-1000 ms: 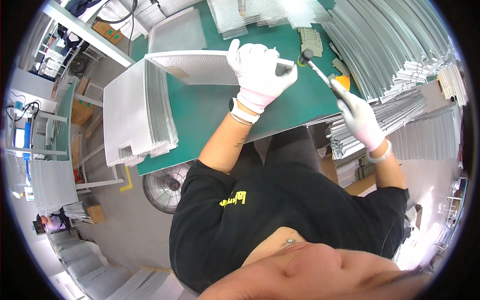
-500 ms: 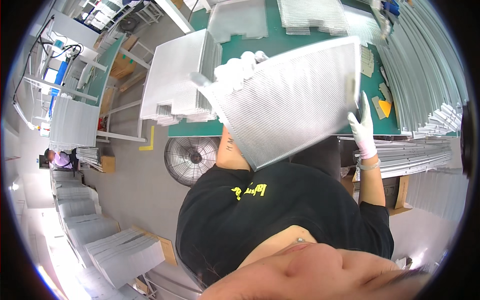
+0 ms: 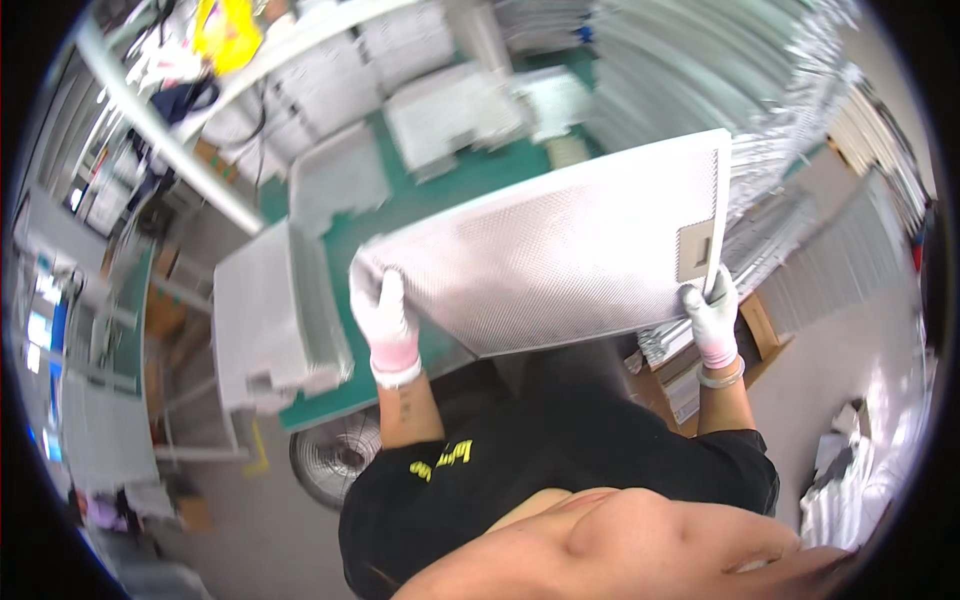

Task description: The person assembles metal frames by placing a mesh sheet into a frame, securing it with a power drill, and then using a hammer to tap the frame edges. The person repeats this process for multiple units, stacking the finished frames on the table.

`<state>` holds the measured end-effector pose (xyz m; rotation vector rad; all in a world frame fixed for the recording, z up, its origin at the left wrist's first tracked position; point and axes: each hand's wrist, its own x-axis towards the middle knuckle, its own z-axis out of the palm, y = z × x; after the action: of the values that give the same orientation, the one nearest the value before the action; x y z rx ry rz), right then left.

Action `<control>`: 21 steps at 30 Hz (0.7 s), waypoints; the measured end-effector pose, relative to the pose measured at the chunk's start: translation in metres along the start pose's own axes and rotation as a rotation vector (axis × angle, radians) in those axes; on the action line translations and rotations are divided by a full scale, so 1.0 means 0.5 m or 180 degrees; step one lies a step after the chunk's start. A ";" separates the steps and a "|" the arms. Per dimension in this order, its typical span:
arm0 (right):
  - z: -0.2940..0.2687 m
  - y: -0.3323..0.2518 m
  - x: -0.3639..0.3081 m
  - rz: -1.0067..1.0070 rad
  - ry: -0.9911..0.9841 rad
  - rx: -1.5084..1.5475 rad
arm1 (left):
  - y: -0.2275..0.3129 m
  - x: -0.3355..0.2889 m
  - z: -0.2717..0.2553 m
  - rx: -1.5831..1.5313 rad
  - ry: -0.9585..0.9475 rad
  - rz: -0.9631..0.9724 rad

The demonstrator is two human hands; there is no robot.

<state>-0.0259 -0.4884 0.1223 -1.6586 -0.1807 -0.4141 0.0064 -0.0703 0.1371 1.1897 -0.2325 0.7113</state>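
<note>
A framed metal mesh filter panel (image 3: pixel 560 260) is held up in front of my body, tilted, its right end higher than its left. My left hand (image 3: pixel 390 325), in a white glove, grips its left end with the thumb over the mesh face. At the lower right corner my right hand (image 3: pixel 714 325), also gloved, is closed on the frame, just below a beige latch plate (image 3: pixel 694 250). The fingers behind the panel are hidden on both hands.
On the green table (image 3: pixel 350 240), a stack of mesh sheets (image 3: pixel 262 310) stands at the left, with more sheets (image 3: pixel 450 115) farther back. Piled metal frames (image 3: pixel 690 70) rise at the right. A floor fan (image 3: pixel 335 455) and a cardboard box (image 3: pixel 765 325) are below; a white post (image 3: pixel 165 130) stands left.
The view has swung to the right with the panel. My left hand has gone from its upper edge to the left end; my right hand, with fingers stretched before, now grips the lower right corner.
</note>
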 end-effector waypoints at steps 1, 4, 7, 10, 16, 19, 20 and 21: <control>-0.002 -0.034 0.002 -0.0239 -0.0004 0.0007 | -0.001 0.006 0.011 -0.0108 0.0010 0.0203; -0.056 -0.113 0.002 -0.1026 0.0343 -0.0387 | -0.010 0.023 0.024 0.0083 -0.0212 0.0233; -0.149 -0.202 0.025 -0.1493 0.1172 -0.1136 | 0.037 0.038 0.053 -0.0629 -0.1056 0.0032; -0.164 -0.367 0.130 -0.1901 0.1862 -0.0541 | 0.092 0.041 0.054 0.0076 -0.0945 0.0703; -0.338 -0.683 0.379 -0.1157 0.2307 0.1267 | 0.112 0.006 -0.096 0.1709 0.0225 0.0963; -0.393 -0.730 0.446 -0.2268 0.1562 -0.2355 | 0.179 -0.002 -0.251 0.4818 0.1190 0.1047; -0.416 -0.747 0.491 -0.2382 0.1507 -0.2341 | 0.203 -0.008 -0.270 0.5766 0.1283 0.0091; -0.430 -0.761 0.532 -0.2517 0.1434 -0.2312 | 0.206 -0.012 -0.293 0.6193 0.1193 -0.0939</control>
<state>0.0490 -0.6810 0.5904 -2.0923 -0.3769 -1.5816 -0.0901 0.0791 0.1575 2.7307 1.2340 0.7915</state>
